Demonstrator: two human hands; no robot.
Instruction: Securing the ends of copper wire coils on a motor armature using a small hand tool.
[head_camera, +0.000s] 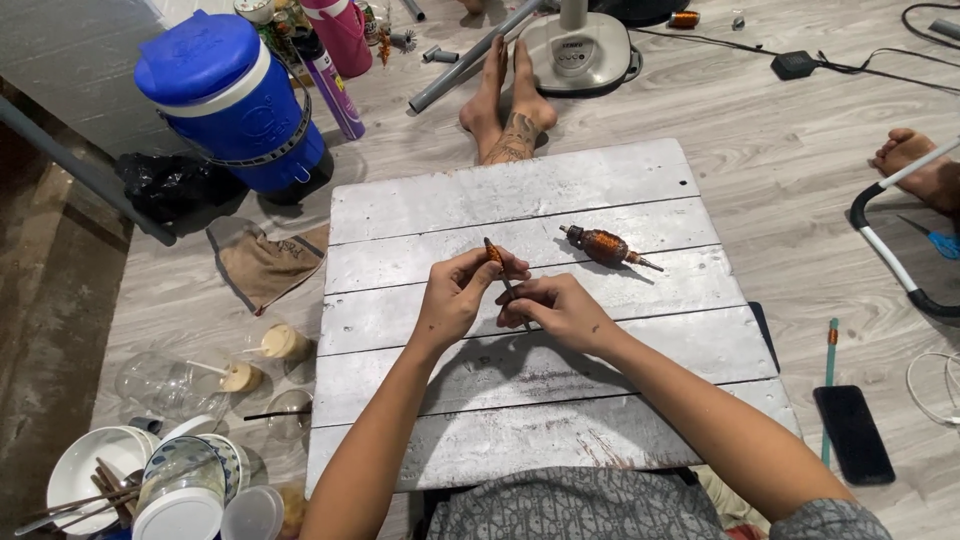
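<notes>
Both bare forearms rise from the bottom edge of the frame and angle inward, meeting near the centre. The left hand (455, 295) is raised a little higher, wrist bent, fingers curled and its thumb and fingertips pinched together at the top. The right hand (560, 310) sits just beside it, slightly lower, knuckles up, fingers folded under and closed. The two hands nearly touch at the fingertips.
</notes>
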